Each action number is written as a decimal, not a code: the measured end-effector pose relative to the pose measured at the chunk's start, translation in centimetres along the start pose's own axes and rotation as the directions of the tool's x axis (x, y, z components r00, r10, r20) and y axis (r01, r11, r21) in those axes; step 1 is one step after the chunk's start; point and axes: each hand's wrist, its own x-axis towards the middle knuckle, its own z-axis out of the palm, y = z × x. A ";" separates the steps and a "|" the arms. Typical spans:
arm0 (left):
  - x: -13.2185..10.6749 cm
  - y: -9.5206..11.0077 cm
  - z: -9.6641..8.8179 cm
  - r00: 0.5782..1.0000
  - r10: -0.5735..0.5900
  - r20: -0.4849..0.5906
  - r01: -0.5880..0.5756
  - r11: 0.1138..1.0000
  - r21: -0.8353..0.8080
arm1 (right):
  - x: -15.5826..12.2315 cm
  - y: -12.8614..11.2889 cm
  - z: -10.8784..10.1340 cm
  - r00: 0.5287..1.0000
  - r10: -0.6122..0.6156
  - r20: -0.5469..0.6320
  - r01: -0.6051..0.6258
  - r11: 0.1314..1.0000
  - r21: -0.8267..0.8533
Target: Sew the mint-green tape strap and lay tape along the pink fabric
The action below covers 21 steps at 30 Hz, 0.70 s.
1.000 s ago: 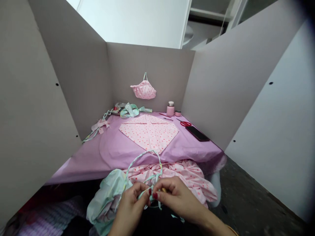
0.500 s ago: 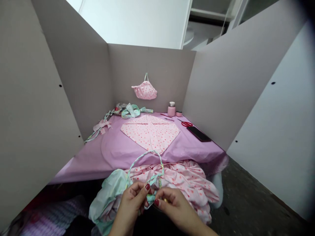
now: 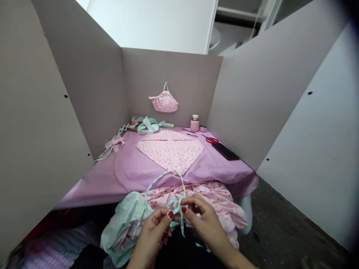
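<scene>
Shifted up and forward since half a second ago: fingers of the right hand, with those of the left hand close to their former place. Pinched, thumb to forefinger, on a mint-green cord at the near side of the bench: left on a flat strip, right beside a knot-like join. Cannot tell whether anything finer, such as a needle, lies between. Already twisted above the join into one wide loop; below, ending in a loose tail, so apparently unfinished there. Bunched close around both wrists: mint cloth leftward, pink dotted cloth rightward. Farther out, flat on the lilac-covered bench, a pink dotted piece, seemingly still to be worked. Beyond, hung on the back panel by a mint strap, a gathered pink item, to all appearance complete. At bench left, mint strips piled loosely; at right, red-handled scissors, phone and pink jar.
</scene>
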 end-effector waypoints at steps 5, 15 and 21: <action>0.0 -0.2 0.0 0.997 0.045 0.055 -0.048 0.997 0.061 | 0.3 -0.3 1.2 0.994 0.040 0.105 -0.056 0.985 0.162; 0.1 -0.2 0.2 0.997 -0.013 0.082 0.011 1.000 0.027 | 0.0 -0.5 1.5 0.969 0.163 0.186 -0.225 0.893 0.391; 0.2 -0.5 0.1 0.995 -0.012 0.096 0.013 1.000 -0.011 | 0.0 -0.2 2.0 0.971 0.186 0.152 -0.238 0.831 0.504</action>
